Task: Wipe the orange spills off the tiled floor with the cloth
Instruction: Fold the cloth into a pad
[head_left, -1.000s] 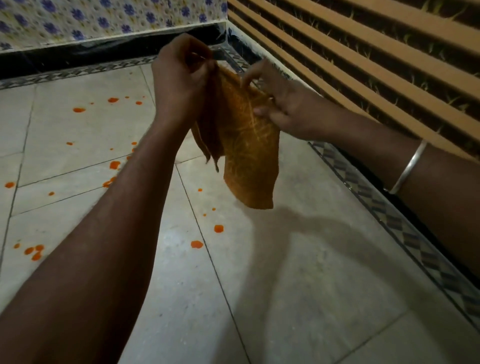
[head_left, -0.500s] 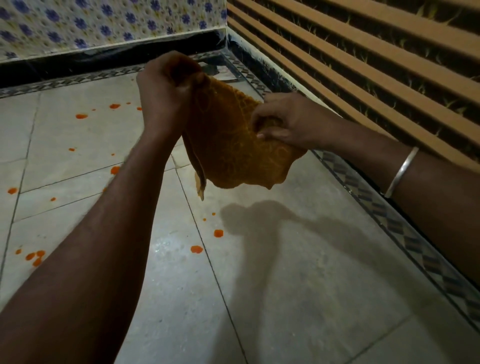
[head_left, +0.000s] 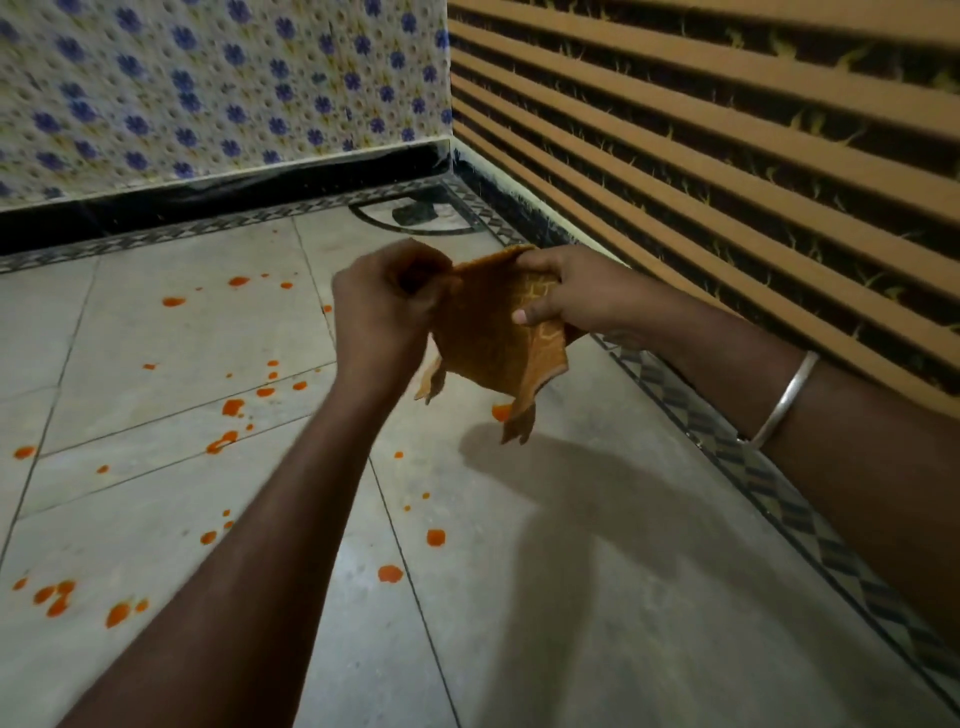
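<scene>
An orange patterned cloth (head_left: 485, 338) hangs in the air between both hands, above the floor. My left hand (head_left: 384, 312) grips its left edge with curled fingers. My right hand (head_left: 566, 296) pinches the upper right part, thumb on the front of the cloth. Two corners of the cloth dangle down. Several orange spills dot the pale tiled floor (head_left: 156, 343): a cluster (head_left: 228, 410) at mid left, blobs (head_left: 57, 597) at lower left, drops (head_left: 389, 573) below my left forearm, and one spot (head_left: 500, 412) just under the cloth.
A blue-flowered tiled wall (head_left: 208, 88) stands at the back and a striped brown wall (head_left: 727, 156) on the right. A patterned border strip (head_left: 753, 467) runs along the right wall. A floor drain (head_left: 413, 213) lies in the far corner.
Both hands have lowered the cloth and gathered it into a smaller, folded shape. The view has tilted up, showing more of the walls.
</scene>
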